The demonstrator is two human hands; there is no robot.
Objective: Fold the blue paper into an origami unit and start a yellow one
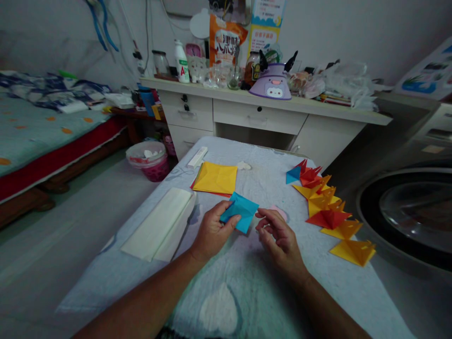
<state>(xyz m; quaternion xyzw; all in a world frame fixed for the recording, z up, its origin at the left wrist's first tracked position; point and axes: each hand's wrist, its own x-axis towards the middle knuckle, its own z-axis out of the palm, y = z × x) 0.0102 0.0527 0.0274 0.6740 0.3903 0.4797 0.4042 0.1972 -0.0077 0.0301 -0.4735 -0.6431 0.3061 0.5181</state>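
A folded square of blue origami paper is pinched between the thumb and fingers of my left hand, held above the cloth-covered table. My right hand is just to the right of the paper, fingers loosely curled and apart, with nothing visible in them. Beyond my left hand lies a stack of yellow paper sheets with red edges showing underneath. Folded paper pieces in yellow, red and blue stand in a row along the table's right side, among them a red one and a yellow one.
A pale folded packet lies on the left of the table, with a small white box behind it. Past the table stands a white desk crowded with jars and bags. A washing machine is at the right, a pink bin at the left.
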